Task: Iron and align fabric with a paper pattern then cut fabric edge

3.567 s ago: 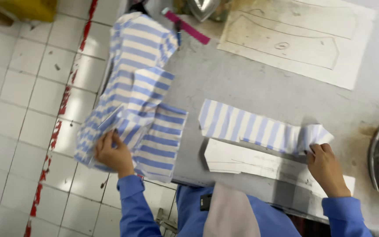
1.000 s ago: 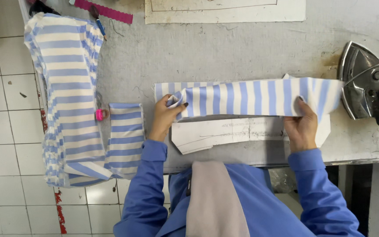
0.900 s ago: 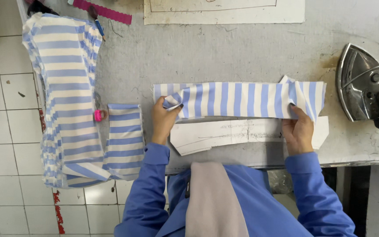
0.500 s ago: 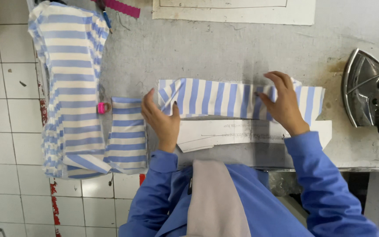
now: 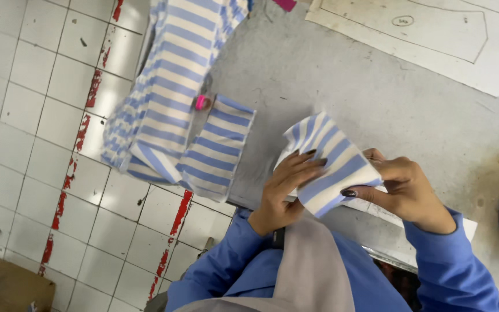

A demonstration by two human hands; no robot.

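Right now the person is holding a striped strip (image 5: 329, 164) just above the near edge of the table (image 5: 376, 110), already gathered into a short folded bundle. Her left hand (image 5: 284, 193) is pinching its left side, fingers laid over the top; her right hand (image 5: 402, 193) is gripping its right end between thumb and fingers. Folding looks well advanced, though the bundle is not yet set down. More striped pieces (image 5: 168, 110) are hanging off the table's left edge, over the tiled floor (image 5: 36, 133).
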